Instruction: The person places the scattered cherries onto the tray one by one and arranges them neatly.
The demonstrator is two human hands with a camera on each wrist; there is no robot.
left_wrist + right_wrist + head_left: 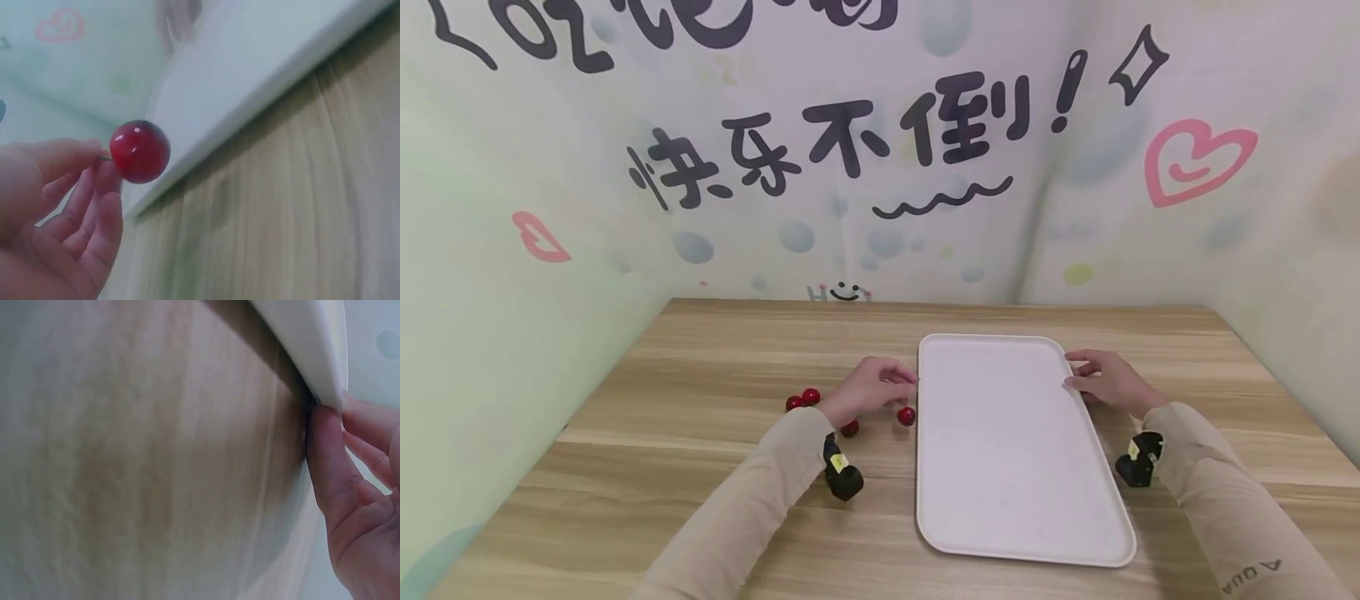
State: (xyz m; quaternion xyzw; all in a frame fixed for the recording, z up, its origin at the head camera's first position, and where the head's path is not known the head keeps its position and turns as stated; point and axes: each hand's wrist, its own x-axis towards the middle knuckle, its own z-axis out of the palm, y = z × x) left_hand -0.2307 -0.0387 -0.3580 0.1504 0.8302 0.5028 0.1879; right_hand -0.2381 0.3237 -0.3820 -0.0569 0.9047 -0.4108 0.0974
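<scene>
My left hand pinches the thin stem of a glossy red cherry between thumb and fingertips. That cherry hangs just left of a white rectangular tray, above the wooden table. On the tray's right side, my right hand grips the rim near the far corner. In the right wrist view its thumb lies against the outside of the rim, with the other fingers partly hidden behind it. More red cherries lie on the table beside my left wrist, one of them partly covered by it.
The wood-grain table runs back to a pale printed wall cloth with black lettering and pink hearts. Cloth also closes off both sides. A black camera sits on the left wrist and another camera on the right.
</scene>
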